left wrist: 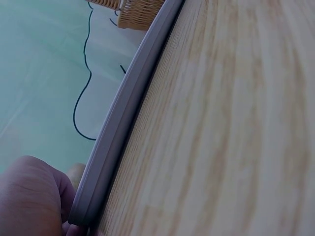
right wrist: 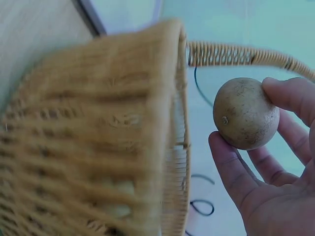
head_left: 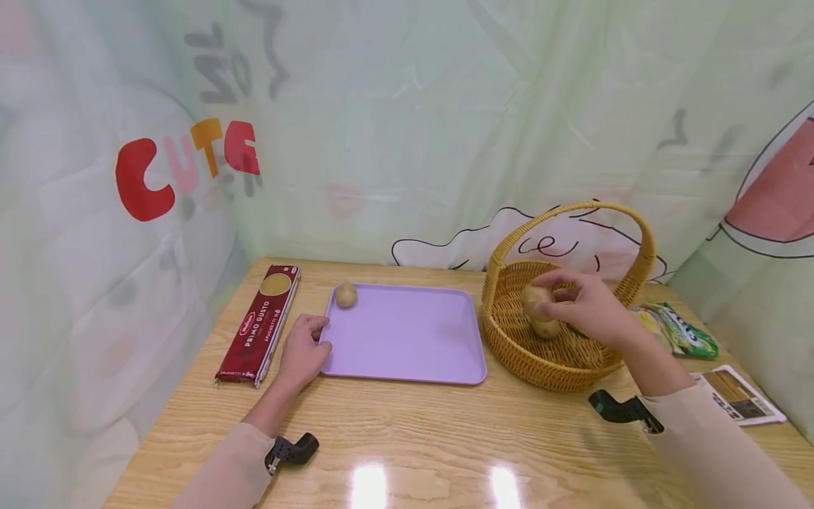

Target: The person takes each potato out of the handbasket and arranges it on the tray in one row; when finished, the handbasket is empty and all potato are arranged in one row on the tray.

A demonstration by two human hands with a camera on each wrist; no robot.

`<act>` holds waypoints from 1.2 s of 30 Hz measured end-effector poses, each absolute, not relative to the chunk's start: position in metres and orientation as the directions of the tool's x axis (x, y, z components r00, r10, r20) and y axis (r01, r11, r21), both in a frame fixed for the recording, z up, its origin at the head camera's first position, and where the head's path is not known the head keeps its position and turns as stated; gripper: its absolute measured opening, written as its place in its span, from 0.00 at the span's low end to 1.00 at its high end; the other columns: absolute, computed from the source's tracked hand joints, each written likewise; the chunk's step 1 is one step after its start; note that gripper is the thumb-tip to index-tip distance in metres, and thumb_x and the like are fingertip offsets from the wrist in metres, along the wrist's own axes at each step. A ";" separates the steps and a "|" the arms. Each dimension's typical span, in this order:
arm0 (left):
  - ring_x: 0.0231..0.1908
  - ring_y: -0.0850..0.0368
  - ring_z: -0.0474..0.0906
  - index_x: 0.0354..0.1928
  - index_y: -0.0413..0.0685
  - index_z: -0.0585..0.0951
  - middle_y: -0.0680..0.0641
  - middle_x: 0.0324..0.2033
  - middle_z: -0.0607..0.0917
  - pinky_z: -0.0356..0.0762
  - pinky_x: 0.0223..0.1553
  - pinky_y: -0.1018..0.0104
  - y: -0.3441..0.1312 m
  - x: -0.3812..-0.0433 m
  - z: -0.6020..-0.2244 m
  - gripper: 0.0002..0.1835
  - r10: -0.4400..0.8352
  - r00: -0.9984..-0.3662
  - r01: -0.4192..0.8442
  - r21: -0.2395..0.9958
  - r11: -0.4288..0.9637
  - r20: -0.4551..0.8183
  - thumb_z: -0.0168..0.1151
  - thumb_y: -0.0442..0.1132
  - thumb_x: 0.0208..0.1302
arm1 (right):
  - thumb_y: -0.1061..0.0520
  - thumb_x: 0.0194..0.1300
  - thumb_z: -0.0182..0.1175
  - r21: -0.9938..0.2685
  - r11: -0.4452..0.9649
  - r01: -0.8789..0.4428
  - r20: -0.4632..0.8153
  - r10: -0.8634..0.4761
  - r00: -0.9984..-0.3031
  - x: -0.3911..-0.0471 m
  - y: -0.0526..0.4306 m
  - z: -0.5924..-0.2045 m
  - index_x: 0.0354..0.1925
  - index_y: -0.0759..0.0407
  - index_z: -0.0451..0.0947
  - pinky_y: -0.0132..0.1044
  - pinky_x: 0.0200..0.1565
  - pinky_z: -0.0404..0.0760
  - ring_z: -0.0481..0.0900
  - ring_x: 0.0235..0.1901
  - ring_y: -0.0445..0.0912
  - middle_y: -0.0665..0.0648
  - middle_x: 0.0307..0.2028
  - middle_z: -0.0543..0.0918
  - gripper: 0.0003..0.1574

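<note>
My right hand (head_left: 585,307) pinches a potato (right wrist: 246,113) between thumb and fingertips, above the wicker basket (head_left: 550,375). In the right wrist view the held potato is beside the basket's rim, apart from it. Another potato (head_left: 545,329) lies inside the basket, partly hidden by the held one. A purple tray (head_left: 407,336) lies flat on the table to the left, with one potato (head_left: 346,295) at its far left corner. At the tray's left edge, my left hand (head_left: 304,350) grips the rim; the left wrist view shows its curled fingers there.
A dark red spaghetti pack (head_left: 261,325) lies left of the tray. Right of the basket are a green snack bag (head_left: 683,331) and a brown-and-white packet (head_left: 740,396). The basket's tall handle (head_left: 588,206) arches over it. A printed curtain (head_left: 381,141) hangs behind the wooden table (head_left: 407,431).
</note>
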State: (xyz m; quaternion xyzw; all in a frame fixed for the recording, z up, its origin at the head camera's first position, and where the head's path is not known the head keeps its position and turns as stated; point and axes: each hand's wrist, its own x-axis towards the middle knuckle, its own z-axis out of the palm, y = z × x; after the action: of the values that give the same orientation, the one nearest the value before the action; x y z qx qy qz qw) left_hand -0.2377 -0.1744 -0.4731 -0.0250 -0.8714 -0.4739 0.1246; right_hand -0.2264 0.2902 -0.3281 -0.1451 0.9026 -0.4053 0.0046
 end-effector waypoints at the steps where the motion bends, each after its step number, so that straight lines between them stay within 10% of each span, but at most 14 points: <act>1: 0.46 0.47 0.77 0.55 0.32 0.79 0.42 0.48 0.76 0.77 0.49 0.55 -0.174 -0.238 -0.473 0.26 -0.074 -0.968 0.160 0.819 0.551 0.239 0.59 0.27 0.48 | 0.51 0.62 0.66 -0.744 0.615 -0.262 0.113 -0.272 -0.956 -0.224 0.287 -0.329 0.58 0.58 0.75 0.40 0.37 0.83 0.80 0.47 0.56 0.65 0.52 0.77 0.27; 36: 0.47 0.47 0.77 0.54 0.30 0.79 0.42 0.47 0.76 0.78 0.48 0.55 -0.173 -0.238 -0.474 0.26 -0.081 -0.965 0.175 0.842 0.510 0.250 0.57 0.26 0.48 | 0.55 0.58 0.70 -0.867 0.411 -0.282 0.121 -0.375 -0.919 -0.229 0.157 -0.374 0.53 0.55 0.80 0.41 0.39 0.81 0.80 0.44 0.54 0.56 0.54 0.79 0.23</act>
State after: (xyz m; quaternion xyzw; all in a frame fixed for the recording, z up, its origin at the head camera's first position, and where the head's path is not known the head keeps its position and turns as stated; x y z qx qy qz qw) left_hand -0.2376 -0.1729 -0.4737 -0.0273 -0.8592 -0.4942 0.1299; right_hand -0.2290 0.1575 -0.3740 -0.1959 0.8388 -0.5058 0.0459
